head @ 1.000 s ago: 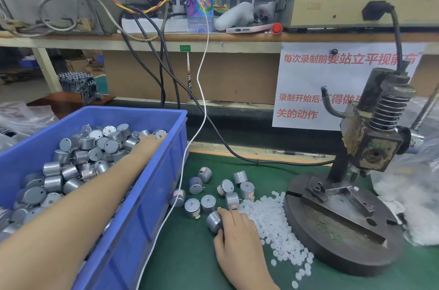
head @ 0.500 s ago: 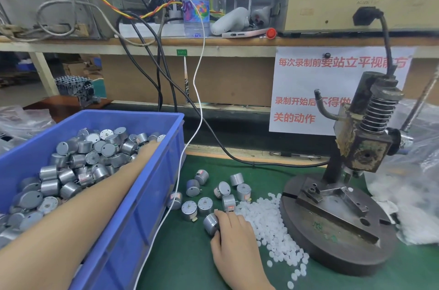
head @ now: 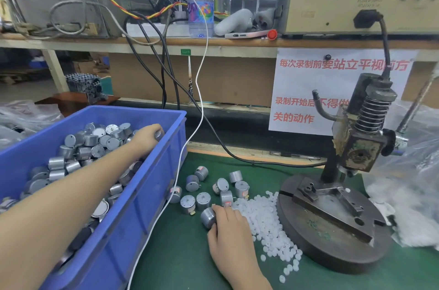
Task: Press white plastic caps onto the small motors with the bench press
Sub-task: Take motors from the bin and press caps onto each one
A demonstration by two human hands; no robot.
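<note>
My left hand (head: 146,138) is inside the blue bin (head: 152,197) at its far right corner, lifted above the heap, fingers curled round a silver motor (head: 158,134). My right hand (head: 229,230) rests on the green mat, its fingers holding another silver motor (head: 208,216) at the edge of a pile of white plastic caps (head: 266,220). Several loose motors (head: 204,194) lie on the mat between bin and caps. The bench press (head: 356,147) stands at the right on its round iron base (head: 332,237), with nothing under the ram.
A white cable (head: 190,142) and black cables hang from the shelf across the bin's right edge. Clear plastic bags (head: 413,194) lie right of the press. On the shelf stand bottles, a power unit and wiring. A paper notice hangs behind the press.
My left hand has risen out of the motor heap and moved right, now gripping a motor. My right hand stays on its motor by the caps.
</note>
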